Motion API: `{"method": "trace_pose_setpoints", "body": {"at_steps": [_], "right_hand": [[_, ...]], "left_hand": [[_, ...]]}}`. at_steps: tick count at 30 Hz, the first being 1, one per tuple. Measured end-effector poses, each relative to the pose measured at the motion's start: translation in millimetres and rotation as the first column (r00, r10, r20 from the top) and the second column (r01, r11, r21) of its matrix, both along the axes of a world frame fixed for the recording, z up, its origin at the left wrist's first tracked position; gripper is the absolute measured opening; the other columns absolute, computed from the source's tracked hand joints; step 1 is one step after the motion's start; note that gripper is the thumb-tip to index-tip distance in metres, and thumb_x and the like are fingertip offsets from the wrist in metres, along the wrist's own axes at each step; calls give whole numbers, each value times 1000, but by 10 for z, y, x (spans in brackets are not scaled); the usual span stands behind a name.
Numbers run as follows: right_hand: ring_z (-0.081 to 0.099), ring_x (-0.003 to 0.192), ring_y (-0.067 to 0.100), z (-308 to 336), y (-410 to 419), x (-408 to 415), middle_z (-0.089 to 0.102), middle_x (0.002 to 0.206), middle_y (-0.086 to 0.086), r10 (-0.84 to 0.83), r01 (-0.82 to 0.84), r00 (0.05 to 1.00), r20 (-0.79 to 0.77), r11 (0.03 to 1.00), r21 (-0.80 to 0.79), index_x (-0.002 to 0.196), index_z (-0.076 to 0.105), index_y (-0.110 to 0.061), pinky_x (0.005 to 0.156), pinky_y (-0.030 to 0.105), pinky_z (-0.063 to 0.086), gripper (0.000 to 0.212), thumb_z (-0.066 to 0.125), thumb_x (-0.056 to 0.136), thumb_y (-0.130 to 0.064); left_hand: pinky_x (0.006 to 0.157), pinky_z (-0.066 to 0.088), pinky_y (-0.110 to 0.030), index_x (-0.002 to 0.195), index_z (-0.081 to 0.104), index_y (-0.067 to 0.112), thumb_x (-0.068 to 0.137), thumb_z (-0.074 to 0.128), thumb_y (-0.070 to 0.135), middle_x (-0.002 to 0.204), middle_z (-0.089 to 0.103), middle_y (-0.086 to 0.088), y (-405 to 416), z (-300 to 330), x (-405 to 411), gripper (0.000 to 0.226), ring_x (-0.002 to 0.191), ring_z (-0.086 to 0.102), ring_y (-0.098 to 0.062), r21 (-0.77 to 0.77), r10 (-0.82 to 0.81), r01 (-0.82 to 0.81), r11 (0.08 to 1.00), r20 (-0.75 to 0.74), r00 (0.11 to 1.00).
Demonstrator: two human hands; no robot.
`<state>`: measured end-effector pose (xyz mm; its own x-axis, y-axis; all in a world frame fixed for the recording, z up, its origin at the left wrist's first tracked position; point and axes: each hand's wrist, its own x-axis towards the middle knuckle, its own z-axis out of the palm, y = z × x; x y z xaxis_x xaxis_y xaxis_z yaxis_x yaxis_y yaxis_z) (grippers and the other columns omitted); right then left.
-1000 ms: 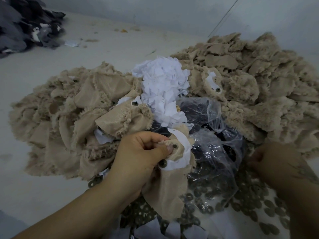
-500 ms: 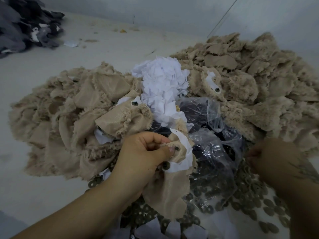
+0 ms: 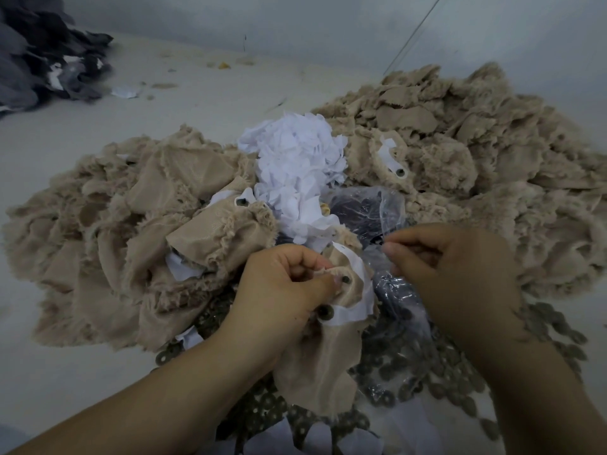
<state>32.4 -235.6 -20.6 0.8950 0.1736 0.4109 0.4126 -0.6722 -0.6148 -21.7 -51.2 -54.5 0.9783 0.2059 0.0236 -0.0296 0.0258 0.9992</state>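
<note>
My left hand [image 3: 282,290] grips a beige fabric piece [image 3: 315,372] with frayed edges and a white backing strip [image 3: 353,310]. Its thumb presses beside a small dark metal stud [image 3: 345,279] set in the cloth. A second round metal ring [image 3: 324,311] shows just below. My right hand [image 3: 460,277] hovers right of the piece, fingers curled and fingertips pinched together over a small dark bit that I cannot make out. Below both hands lies a spread of dark metal rings [image 3: 427,372].
A clear plastic bag [image 3: 371,208] with dark contents lies behind my hands. White scraps [image 3: 295,152] are heaped between two beige fabric piles, one left [image 3: 131,224] and one right [image 3: 476,142]. Dark cloth [image 3: 39,60] sits far left on the pale floor.
My right hand has risen from the metal rings at the lower right and moved left, close to the fabric piece. My left hand has kept its grip and barely shifted.
</note>
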Motion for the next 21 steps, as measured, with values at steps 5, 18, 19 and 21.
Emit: {"method": "trace_pose_setpoints", "body": {"at_steps": [5,18,19,21], "right_hand": [[70,78,2,-84,222,-130,74,86,-15,180,-199,972,152,972,126,97,80,-22,71,17,56,15,74,83,-24],[69,89,4,-185,308,-165,75,94,-1,304,-335,938,164,918,213,95,79,-12,79,17,54,16,75,80,-15],[68,90,4,-185,309,-170,75,94,-2,309,-339,938,159,915,220,95,80,-13,79,14,53,16,76,79,-13],[68,91,3,-184,320,-188,74,94,-3,318,-345,937,147,909,234,95,79,-13,80,11,51,17,78,79,-11]], "left_hand": [[56,51,-28,72,73,10,78,80,11,71,71,-19,-10,40,12,9,60,63,-26,-50,-40,39,998,-16,999],[56,52,-27,65,70,9,63,75,9,66,67,-15,23,77,29,5,61,62,-22,-244,-26,4,970,-89,996],[55,52,-26,65,70,8,65,75,5,66,67,-15,25,80,30,6,60,62,-21,-252,-28,4,968,-92,995],[55,52,-25,64,69,7,71,73,-5,66,67,-15,28,80,36,15,61,63,-21,-260,-27,-1,966,-102,994]]}}
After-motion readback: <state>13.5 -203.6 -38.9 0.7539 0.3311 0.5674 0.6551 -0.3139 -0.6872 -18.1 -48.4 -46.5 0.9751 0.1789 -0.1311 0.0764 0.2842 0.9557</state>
